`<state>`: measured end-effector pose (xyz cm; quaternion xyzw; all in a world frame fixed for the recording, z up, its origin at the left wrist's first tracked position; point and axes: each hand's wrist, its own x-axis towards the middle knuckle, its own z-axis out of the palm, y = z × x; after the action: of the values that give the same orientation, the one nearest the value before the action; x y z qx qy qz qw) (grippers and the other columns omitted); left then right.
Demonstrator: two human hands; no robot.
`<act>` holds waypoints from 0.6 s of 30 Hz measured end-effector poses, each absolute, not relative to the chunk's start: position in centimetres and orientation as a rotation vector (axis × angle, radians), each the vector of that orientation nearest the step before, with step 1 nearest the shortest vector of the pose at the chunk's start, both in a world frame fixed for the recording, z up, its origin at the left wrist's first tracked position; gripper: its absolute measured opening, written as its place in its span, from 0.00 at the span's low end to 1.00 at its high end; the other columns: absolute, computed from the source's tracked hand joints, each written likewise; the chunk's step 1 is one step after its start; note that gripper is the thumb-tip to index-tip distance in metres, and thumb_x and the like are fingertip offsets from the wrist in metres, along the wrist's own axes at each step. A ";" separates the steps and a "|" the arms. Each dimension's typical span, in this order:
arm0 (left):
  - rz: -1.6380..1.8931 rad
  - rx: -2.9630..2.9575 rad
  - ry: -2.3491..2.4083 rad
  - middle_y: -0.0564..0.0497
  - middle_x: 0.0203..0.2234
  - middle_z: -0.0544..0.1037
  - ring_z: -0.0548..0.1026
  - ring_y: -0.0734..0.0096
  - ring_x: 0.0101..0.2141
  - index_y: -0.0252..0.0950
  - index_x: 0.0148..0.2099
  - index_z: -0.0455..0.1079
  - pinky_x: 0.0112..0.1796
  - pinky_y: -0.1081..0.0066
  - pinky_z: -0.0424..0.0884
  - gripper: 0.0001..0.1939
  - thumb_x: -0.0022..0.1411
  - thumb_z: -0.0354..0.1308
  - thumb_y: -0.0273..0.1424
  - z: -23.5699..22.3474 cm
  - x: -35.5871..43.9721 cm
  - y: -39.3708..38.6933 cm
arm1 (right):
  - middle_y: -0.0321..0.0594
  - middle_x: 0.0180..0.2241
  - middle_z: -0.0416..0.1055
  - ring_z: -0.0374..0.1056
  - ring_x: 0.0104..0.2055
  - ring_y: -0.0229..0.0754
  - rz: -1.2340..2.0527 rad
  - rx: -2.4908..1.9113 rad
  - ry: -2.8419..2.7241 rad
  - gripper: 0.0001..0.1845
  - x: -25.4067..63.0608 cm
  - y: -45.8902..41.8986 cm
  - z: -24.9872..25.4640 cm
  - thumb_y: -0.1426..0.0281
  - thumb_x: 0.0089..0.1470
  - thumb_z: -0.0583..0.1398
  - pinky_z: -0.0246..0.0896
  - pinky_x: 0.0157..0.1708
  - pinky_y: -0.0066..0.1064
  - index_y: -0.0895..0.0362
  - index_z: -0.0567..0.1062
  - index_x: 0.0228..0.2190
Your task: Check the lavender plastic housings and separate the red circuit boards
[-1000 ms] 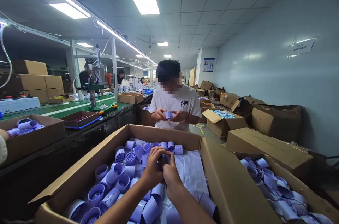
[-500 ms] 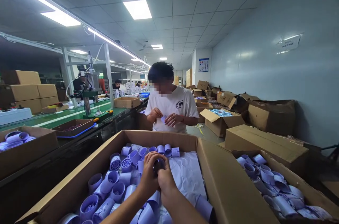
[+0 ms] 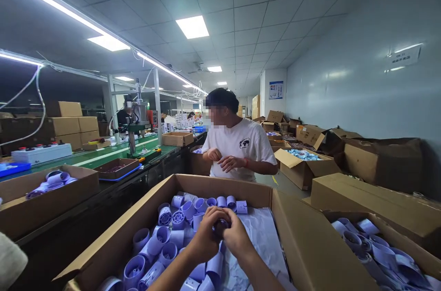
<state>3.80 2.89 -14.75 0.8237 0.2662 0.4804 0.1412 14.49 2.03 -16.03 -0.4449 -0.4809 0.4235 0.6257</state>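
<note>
Your left hand (image 3: 208, 232) and right hand (image 3: 237, 236) grip a shadowed part (image 3: 221, 226) above the paper-lined carton (image 3: 222, 186), between bench (image 3: 84, 155) and wall (image 3: 344, 93).

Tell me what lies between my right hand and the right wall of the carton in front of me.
In the head view, a crumpled pale sheet lies between the right hand and that wall.

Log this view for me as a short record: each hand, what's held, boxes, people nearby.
left hand: cupped around a dark piece, above the big box
right hand: closed around the same piece, meeting the left
held piece: mostly hidden by fingers; shape unclear
big box: many purple cups, jumbled; white paper on its right side
side boxes: left box and right box, both holding purple cups
co-worker: white shirt, beyond the big box
</note>
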 end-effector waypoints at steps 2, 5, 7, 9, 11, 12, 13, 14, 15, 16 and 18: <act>1.349 2.363 0.737 0.55 0.33 0.77 0.73 0.64 0.39 0.44 0.32 0.67 0.42 0.65 0.73 0.22 0.36 0.49 0.15 -14.5 3.8 2.6 | 0.39 0.33 0.76 0.71 0.40 0.47 0.993 -1.008 -1.095 0.24 14.5 2.0 -16.1 0.79 0.27 0.52 0.64 0.44 0.35 0.57 0.75 0.31; 1.352 2.294 0.800 0.55 0.33 0.77 0.73 0.63 0.38 0.45 0.31 0.67 0.41 0.64 0.73 0.22 0.36 0.49 0.15 -14.6 3.8 2.5 | 0.40 0.35 0.77 0.70 0.44 0.48 0.942 -1.025 -1.040 0.27 14.2 1.9 -16.3 0.79 0.27 0.51 0.63 0.47 0.36 0.57 0.76 0.33; 1.360 2.270 0.816 0.55 0.34 0.77 0.73 0.62 0.38 0.45 0.31 0.67 0.41 0.62 0.73 0.23 0.34 0.49 0.14 -14.9 4.0 2.6 | 0.40 0.35 0.77 0.70 0.45 0.49 0.924 -1.032 -1.025 0.28 14.0 2.0 -16.6 0.80 0.26 0.51 0.61 0.49 0.37 0.56 0.77 0.34; 1.366 2.272 0.828 0.56 0.34 0.76 0.73 0.61 0.38 0.46 0.33 0.68 0.41 0.62 0.73 0.25 0.33 0.49 0.14 -15.3 4.2 2.8 | 0.39 0.34 0.77 0.70 0.45 0.48 0.945 -1.010 -1.040 0.27 14.1 2.2 -16.8 0.80 0.26 0.51 0.62 0.48 0.37 0.56 0.77 0.32; 1.341 2.294 0.828 0.56 0.35 0.76 0.73 0.62 0.39 0.48 0.35 0.69 0.41 0.63 0.73 0.26 0.35 0.49 0.15 -15.7 4.3 3.3 | 0.39 0.32 0.77 0.71 0.42 0.47 0.991 -0.966 -1.050 0.24 14.3 2.5 -16.9 0.80 0.27 0.52 0.62 0.47 0.36 0.57 0.77 0.30; 1.314 2.308 0.824 0.56 0.36 0.76 0.73 0.62 0.40 0.48 0.38 0.69 0.42 0.63 0.73 0.27 0.37 0.50 0.15 -15.8 4.1 3.6 | 0.38 0.30 0.76 0.71 0.40 0.46 1.024 -0.955 -1.028 0.22 14.5 2.6 -16.9 0.81 0.27 0.54 0.63 0.45 0.36 0.57 0.76 0.29; 1.279 2.327 0.823 0.55 0.39 0.76 0.73 0.61 0.42 0.49 0.41 0.69 0.43 0.62 0.73 0.28 0.39 0.51 0.16 -15.9 3.8 3.9 | 0.37 0.28 0.76 0.71 0.38 0.45 1.080 -0.958 -0.976 0.20 14.6 2.7 -16.9 0.81 0.28 0.56 0.64 0.43 0.35 0.57 0.76 0.28; 1.250 2.341 0.835 0.54 0.41 0.75 0.72 0.60 0.44 0.48 0.45 0.67 0.45 0.61 0.72 0.29 0.40 0.53 0.17 -15.9 3.2 4.3 | 0.36 0.26 0.75 0.71 0.34 0.44 1.151 -0.976 -0.896 0.18 14.8 2.8 -16.8 0.80 0.29 0.58 0.65 0.39 0.34 0.57 0.76 0.28; 1.232 2.352 0.866 0.51 0.45 0.74 0.71 0.57 0.47 0.47 0.48 0.66 0.48 0.59 0.71 0.31 0.40 0.55 0.19 -15.7 2.6 4.7 | 0.35 0.24 0.74 0.70 0.31 0.42 1.223 -1.004 -0.799 0.16 15.0 2.9 -16.8 0.80 0.30 0.59 0.66 0.35 0.34 0.57 0.75 0.28; 1.224 2.364 0.924 0.47 0.49 0.71 0.69 0.54 0.50 0.44 0.50 0.64 0.51 0.55 0.68 0.33 0.39 0.59 0.22 -15.5 1.9 5.2 | 0.34 0.23 0.73 0.69 0.27 0.40 1.289 -1.032 -0.687 0.15 15.3 3.0 -16.7 0.79 0.31 0.61 0.65 0.31 0.33 0.57 0.74 0.27; 1.319 2.314 1.109 0.44 0.48 0.70 0.68 0.49 0.51 0.39 0.50 0.65 0.52 0.49 0.65 0.31 0.40 0.64 0.29 -15.0 1.3 6.4 | 0.34 0.20 0.70 0.65 0.21 0.37 1.321 -1.071 -0.525 0.08 16.4 3.4 -16.2 0.76 0.36 0.61 0.63 0.24 0.30 0.57 0.72 0.26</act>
<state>1.30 6.45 -15.00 0.7956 0.3811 0.4533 0.1278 16.41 3.43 -16.24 -0.4675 -0.2294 0.5766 0.6295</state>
